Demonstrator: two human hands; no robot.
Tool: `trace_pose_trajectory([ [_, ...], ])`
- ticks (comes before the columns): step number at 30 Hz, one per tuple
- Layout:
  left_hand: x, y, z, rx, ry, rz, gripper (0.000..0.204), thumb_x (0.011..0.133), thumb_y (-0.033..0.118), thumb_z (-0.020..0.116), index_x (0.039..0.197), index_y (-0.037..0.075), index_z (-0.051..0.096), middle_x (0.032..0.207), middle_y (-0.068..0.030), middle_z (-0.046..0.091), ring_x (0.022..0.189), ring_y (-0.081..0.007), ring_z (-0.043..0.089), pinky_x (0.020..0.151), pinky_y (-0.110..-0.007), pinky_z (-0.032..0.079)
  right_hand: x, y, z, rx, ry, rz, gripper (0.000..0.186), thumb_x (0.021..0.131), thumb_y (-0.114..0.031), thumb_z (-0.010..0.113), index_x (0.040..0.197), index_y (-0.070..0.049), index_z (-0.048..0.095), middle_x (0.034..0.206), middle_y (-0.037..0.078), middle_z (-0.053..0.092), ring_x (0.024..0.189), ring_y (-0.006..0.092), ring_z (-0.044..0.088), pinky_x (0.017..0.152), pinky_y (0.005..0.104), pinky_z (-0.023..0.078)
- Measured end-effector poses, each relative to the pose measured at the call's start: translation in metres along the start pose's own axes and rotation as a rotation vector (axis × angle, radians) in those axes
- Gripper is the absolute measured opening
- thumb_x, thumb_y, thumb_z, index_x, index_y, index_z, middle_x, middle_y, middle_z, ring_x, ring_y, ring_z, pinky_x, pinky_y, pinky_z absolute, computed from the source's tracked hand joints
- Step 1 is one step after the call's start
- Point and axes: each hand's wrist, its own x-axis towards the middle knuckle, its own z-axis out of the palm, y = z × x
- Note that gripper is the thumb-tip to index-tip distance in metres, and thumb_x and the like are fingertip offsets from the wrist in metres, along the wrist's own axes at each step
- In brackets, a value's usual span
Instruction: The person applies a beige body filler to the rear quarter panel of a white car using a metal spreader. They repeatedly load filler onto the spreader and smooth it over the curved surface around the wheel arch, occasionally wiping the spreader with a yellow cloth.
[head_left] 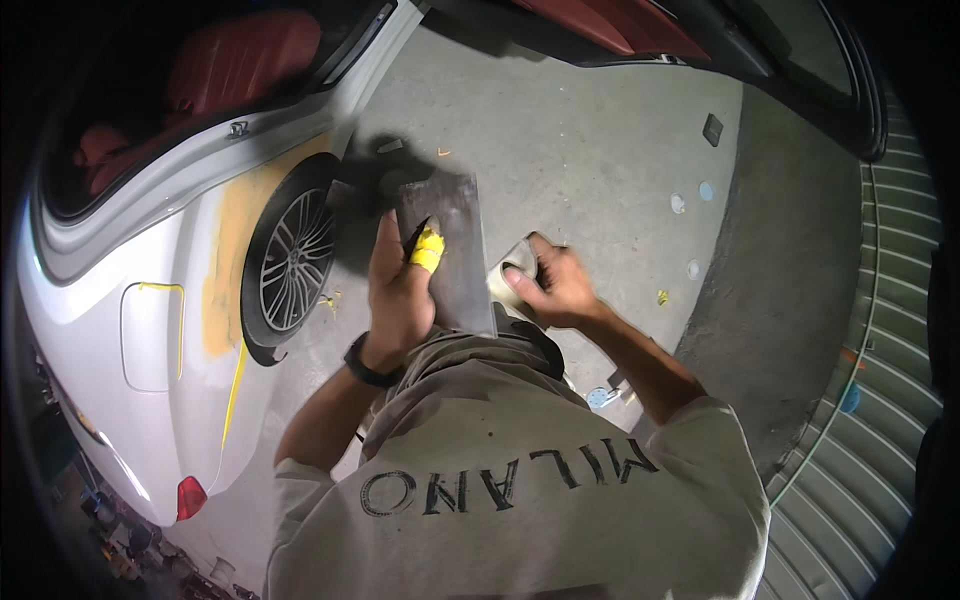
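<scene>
My left hand (398, 295), a dark band at its wrist, is closed on the edge of a flat grey board (455, 240). A bright yellow lump (428, 249) sits by its thumb, with a dark thin pointed piece (416, 236) beside it; I cannot tell whether the yellow is crumpled tape or something else. Just right of the board, my right hand (558, 285) grips a cream-coloured round thing (508, 280) with a hollow-looking middle, resembling a tape roll. A pale flat piece shows above it, partly hidden by the fingers.
Left stands a white car (150, 240) with a tan patch (225, 270) around its wheel (295, 260) and yellow lines on its panel. A car door (740, 45) hangs open at the top. Scraps and discs (706, 191) lie on the concrete floor (590, 130). Ribbed metal shutter (850, 480) lies right.
</scene>
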Motion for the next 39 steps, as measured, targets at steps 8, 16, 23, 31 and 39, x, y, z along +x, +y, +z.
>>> trace_pose_trajectory([
  [8, 0.08, -0.076, -0.075, 0.165, -0.055, 0.132, 0.053, 0.091, 0.002, 0.056, 0.14, -0.012, 0.044, 0.095, -0.0311, 0.065, 0.085, -0.0517, 0.062, 0.075, -0.053, 0.05, 0.086, -0.039, 0.017, -0.561, 0.1, -0.876, 0.04, 0.08, -0.04, 0.086, 0.075, -0.009, 0.06, 0.07, 0.005, 0.058, 0.06, 0.0251, 0.06, 0.055, 0.0422, 0.05],
  [16, 0.131, -0.122, -0.108, -0.554, 0.142, -0.611, 0.053, 0.089, -0.008, 0.05, 0.142, -0.005, 0.047, 0.13, -0.0145, 0.063, 0.123, -0.0189, 0.058, 0.104, -0.036, 0.05, 0.168, -0.035, 0.069, -0.26, 0.085, 0.023, 0.037, 0.088, -0.004, 0.073, 0.123, -0.014, 0.076, 0.106, 0.007, 0.068, 0.089, 0.026, 0.068, 0.073, 0.0351, 0.058],
  [23, 0.169, -0.175, -0.099, -0.688, 0.222, -0.511, 0.058, 0.097, -0.007, 0.05, 0.153, -0.003, 0.036, 0.137, -0.0163, 0.06, 0.123, -0.0197, 0.06, 0.102, -0.035, 0.052, 0.271, 0.002, 0.062, -0.344, -0.2, -0.41, 0.034, 0.09, -0.006, 0.069, 0.123, -0.003, 0.072, 0.107, 0.013, 0.071, 0.089, 0.0269, 0.073, 0.075, 0.0351, 0.06],
  [31, 0.108, -0.362, -0.072, 0.228, 0.037, -0.88, 0.05, 0.097, 0.007, 0.059, 0.147, 0.008, 0.054, 0.124, -0.0234, 0.07, 0.114, -0.0323, 0.069, 0.094, -0.04, 0.055, 0.407, 0.049, 0.093, 0.466, -0.194, 0.24, 0.018, 0.099, -0.016, 0.069, 0.106, 0.001, 0.068, 0.087, 0.0, 0.065, 0.085, 0.0071, 0.058, 0.081, 0.0245, 0.046],
  [39, 0.015, -0.501, -0.045, 0.517, -0.26, -1.193, 0.048, 0.094, 0.021, 0.062, 0.142, 0.011, 0.06, 0.127, -0.028, 0.066, 0.119, -0.0429, 0.063, 0.097, -0.05, 0.053, 0.448, 0.02, 0.253, 1.105, -0.472, 0.523, 0.019, 0.098, -0.006, 0.066, 0.114, 0.004, 0.069, 0.098, 0.003, 0.071, 0.089, 0.0061, 0.062, 0.081, 0.0228, 0.049],
])
